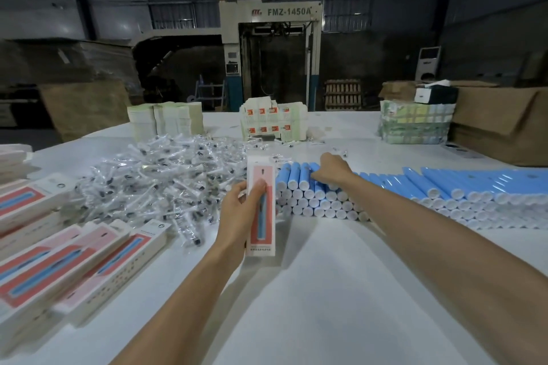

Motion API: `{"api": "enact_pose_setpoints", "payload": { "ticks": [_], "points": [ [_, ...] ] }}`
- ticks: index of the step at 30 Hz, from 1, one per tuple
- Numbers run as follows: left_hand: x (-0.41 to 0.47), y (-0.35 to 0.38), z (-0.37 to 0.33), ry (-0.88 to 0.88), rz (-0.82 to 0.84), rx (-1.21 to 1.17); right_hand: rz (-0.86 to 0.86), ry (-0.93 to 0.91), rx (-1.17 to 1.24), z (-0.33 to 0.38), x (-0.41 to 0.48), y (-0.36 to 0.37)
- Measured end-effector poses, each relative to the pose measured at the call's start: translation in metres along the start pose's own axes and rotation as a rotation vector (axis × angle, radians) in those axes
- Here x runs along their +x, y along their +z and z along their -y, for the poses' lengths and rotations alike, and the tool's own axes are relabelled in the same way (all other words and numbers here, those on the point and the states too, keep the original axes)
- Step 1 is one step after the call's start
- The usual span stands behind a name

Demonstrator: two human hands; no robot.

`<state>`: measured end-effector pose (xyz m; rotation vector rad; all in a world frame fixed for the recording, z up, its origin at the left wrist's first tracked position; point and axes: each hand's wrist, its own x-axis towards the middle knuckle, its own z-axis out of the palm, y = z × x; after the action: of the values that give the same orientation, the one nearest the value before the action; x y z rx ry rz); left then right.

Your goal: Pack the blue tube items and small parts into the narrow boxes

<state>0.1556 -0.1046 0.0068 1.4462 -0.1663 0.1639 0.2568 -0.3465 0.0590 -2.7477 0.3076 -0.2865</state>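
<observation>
My left hand point(241, 210) grips a narrow pink-and-white box point(261, 207), held upright above the white table point(296, 290) at the centre. My right hand point(332, 170) reaches over the stack of blue tubes with white caps point(311, 195) and its curled fingers touch a tube in the top row. Whether it grips that tube I cannot tell. A heap of small parts in clear plastic wrappers point(160, 178) lies left of the box.
Several narrow boxes point(77, 261) lie in rows at the left edge. More blue tubes point(474, 187) stretch to the right. Flat box blanks point(166, 120), point(272, 120) and a wrapped bundle point(415, 124) stand at the table's back, a large cardboard carton point(504, 124) at the far right.
</observation>
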Motion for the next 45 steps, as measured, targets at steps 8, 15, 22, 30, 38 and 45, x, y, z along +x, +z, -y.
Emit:
{"api": "enact_pose_setpoints", "payload": {
  "ticks": [8,15,22,30,38,45],
  "points": [
    [-0.013,0.007,-0.004,-0.040,0.100,-0.013,-0.099,0.049,0.946,-0.013,-0.033,-0.029],
    [-0.031,0.024,-0.011,0.010,0.252,0.024,-0.055,-0.315,1.560,-0.006,-0.115,-0.066],
    [-0.042,0.036,-0.010,0.051,0.282,0.098,-0.106,-0.184,1.440,-0.009,-0.128,-0.058],
    [-0.040,0.036,-0.004,0.100,0.334,0.091,-0.040,-0.100,1.217,-0.036,-0.121,-0.073],
    [-0.037,0.029,-0.011,0.236,0.485,0.209,0.150,-0.339,0.799,-0.026,-0.124,-0.111],
    [-0.034,0.019,-0.020,0.257,0.569,0.245,0.310,-0.391,0.644,-0.010,-0.135,-0.106]
  ]
}}
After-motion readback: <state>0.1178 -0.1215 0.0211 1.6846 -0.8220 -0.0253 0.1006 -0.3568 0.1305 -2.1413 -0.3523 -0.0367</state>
